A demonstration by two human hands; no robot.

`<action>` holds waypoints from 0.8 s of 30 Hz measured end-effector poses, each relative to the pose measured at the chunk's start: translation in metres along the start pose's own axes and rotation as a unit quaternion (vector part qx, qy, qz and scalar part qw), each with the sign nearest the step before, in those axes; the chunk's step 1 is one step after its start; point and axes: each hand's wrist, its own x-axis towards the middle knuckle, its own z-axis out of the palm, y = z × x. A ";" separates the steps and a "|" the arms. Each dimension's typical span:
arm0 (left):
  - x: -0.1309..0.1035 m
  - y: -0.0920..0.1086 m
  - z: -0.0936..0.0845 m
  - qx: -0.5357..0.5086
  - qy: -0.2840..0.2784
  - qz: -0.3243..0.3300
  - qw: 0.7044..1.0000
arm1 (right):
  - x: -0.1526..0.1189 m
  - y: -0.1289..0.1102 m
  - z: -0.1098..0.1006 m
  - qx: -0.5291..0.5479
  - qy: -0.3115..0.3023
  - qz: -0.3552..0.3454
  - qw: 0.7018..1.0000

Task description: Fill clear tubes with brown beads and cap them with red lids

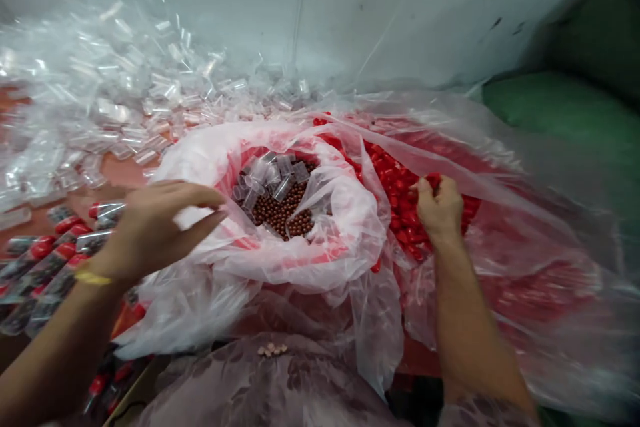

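Observation:
My left hand (155,227), with a yellow band at the wrist, hovers at the left rim of a white plastic bag (195,153). Its thumb and fingers are apart with nothing between them. Inside that bag lie brown beads (280,213) and several clear tubes (273,177) on top of them. Over on the right, my right hand (443,210) is closed in a pinch on a red cap (433,180), above a heap of red caps (395,193) in an open clear bag. The fingers partly cover the pinched cap.
A large pile of clear empty tubes (120,107) spreads over the back left. Filled tubes with red caps (50,263) lie together at the left, and more show below at the table edge. A pale wall (240,7) stands behind; something green (565,120) is at the right.

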 end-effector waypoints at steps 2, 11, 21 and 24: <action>0.030 0.007 0.035 0.026 -0.114 0.006 0.993 | -0.020 -0.032 -0.001 0.187 -0.012 0.017 0.982; 0.114 0.005 0.163 0.090 -0.332 -0.133 0.930 | -0.084 -0.114 0.063 0.279 -0.188 -0.060 0.940; 0.109 -0.013 0.150 -0.043 -0.291 -0.141 0.945 | -0.065 -0.100 0.089 0.147 -0.274 -0.106 0.944; 0.103 -0.013 0.141 -0.145 -0.288 -0.121 0.939 | -0.063 -0.102 0.092 0.146 -0.324 -0.125 0.926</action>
